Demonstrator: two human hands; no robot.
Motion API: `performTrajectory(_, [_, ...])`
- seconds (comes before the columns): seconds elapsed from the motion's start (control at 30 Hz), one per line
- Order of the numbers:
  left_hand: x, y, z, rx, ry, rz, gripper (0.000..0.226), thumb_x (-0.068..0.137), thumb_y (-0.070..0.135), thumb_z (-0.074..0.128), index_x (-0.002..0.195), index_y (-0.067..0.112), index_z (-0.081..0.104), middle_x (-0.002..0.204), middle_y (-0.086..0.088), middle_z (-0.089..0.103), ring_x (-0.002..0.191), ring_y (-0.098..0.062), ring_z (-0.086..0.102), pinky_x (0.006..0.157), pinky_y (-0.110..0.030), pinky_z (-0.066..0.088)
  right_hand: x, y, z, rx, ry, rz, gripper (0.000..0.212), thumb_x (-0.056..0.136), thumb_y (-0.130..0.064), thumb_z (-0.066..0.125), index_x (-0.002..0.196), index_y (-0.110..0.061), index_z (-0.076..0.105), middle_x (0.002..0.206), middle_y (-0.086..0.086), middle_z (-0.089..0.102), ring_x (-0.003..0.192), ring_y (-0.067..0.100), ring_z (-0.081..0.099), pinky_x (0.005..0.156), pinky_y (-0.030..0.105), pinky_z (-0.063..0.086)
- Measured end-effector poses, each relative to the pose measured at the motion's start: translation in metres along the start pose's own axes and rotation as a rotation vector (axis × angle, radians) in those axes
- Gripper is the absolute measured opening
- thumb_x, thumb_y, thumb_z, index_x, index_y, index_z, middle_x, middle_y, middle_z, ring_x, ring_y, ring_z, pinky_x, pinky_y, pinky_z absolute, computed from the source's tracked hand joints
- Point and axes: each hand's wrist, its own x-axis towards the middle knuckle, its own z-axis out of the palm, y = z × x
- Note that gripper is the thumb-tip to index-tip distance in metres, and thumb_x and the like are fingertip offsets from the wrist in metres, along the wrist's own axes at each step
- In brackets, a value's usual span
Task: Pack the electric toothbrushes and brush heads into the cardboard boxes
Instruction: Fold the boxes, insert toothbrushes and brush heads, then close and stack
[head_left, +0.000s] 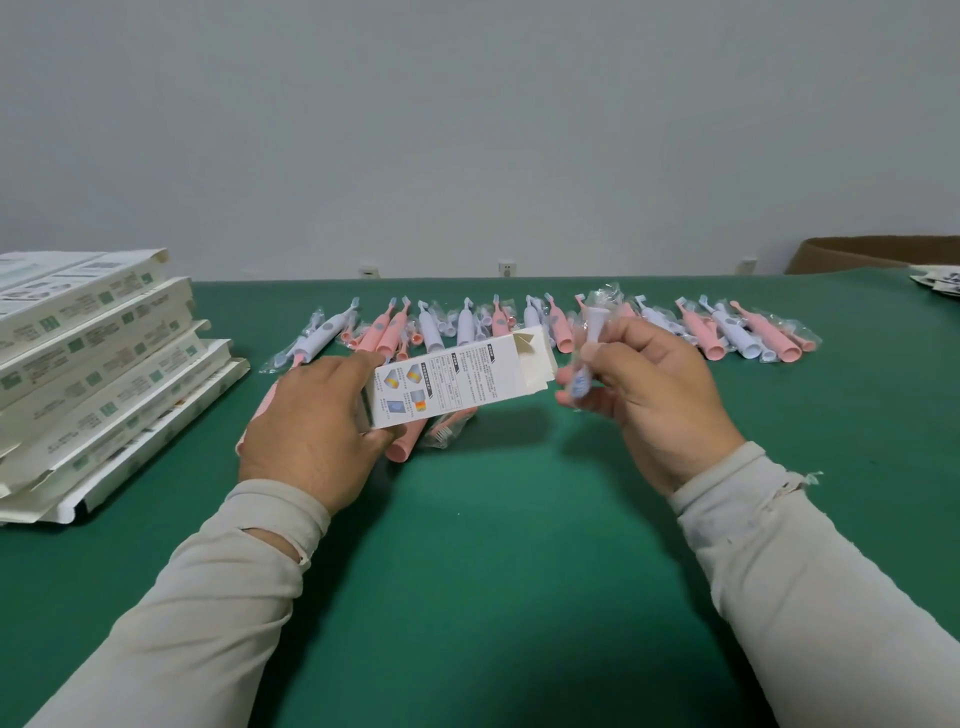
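- Our left hand (311, 431) grips a white cardboard box (457, 382) by its closed end, holding it above the worktop (493, 571) with the open end and its flaps facing right.
- Our right hand (660, 400) pinches a brush head in a clear wrapper (589, 348), just beside the box mouth, not yet inside.
- To do this well, we judge we should line the brush head up with the box's long axis, hold the flaps clear, and slide it in without snagging the loose wrapper.
- Pink toothbrushes (410, 431) lie under the box; a row of pink and pale toothbrushes (545, 327) lies further back.
- A pile of flat boxes (98, 364) sits well apart at the left.
- The near worktop is bare green, giving open room to lower both hands.
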Motion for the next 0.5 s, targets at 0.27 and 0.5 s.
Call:
performTrajectory(0.27, [-0.001, 0.001, -0.001, 0.016, -0.019, 0.002, 0.065, 0.080, 0.043, 0.076, 0.138, 0.041, 0.047, 0.129, 0.009, 0.056, 0.120, -0.021, 0.046, 0.082, -0.043, 0.048, -0.007, 0.015, 0.007, -0.390, -0.049, -0.115, 0.010, 0.093, -0.024, 0.058, 0.091, -0.014, 0.060, 0.098, 0.024, 0.066, 0.095, 0.047, 0.061, 0.079, 0.059, 0.054])
performTrajectory(0.5, [0.000, 0.001, -0.002, 0.015, -0.083, 0.039, 0.062, 0.081, 0.048, 0.073, 0.136, 0.042, 0.045, 0.129, 0.012, 0.056, 0.119, -0.018, 0.046, 0.083, -0.042, 0.050, -0.011, 0.018, 0.004, -0.627, -0.146, -0.223, 0.027, 0.099, -0.017, 0.054, 0.115, -0.039, 0.061, 0.106, -0.029, 0.063, 0.084, 0.014, 0.064, 0.073, 0.017, 0.044])
